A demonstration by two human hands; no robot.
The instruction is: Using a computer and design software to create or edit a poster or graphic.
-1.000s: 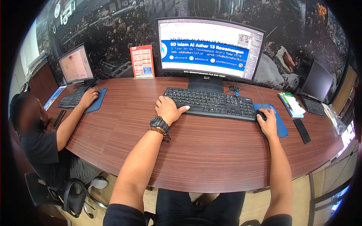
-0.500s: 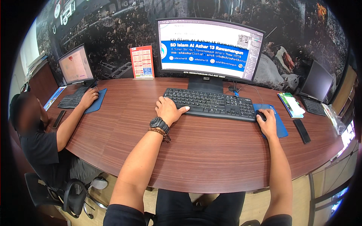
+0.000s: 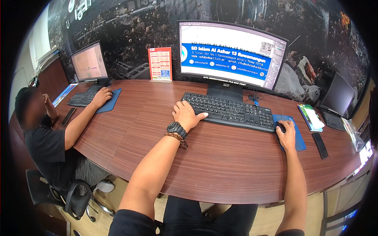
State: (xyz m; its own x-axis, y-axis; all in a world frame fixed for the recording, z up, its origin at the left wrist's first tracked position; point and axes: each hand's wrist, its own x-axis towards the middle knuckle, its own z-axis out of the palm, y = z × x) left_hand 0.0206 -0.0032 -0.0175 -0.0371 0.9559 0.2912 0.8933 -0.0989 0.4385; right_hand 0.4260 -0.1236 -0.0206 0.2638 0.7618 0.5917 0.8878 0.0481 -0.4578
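Wooden desk (image 3: 220,157): left hand (image 3: 186,115) flat on black keyboard (image 3: 230,112), right hand (image 3: 286,131) cupping mouse (image 3: 280,126).

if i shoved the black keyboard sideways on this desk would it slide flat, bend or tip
The black keyboard would probably slide flat: it is long, low and lies full-length on the smooth wooden desk. It looks rigid, so bending seems unlikely. The left hand rests on its near left corner and would likely hold it; the right hand covers the mouse on the blue pad.
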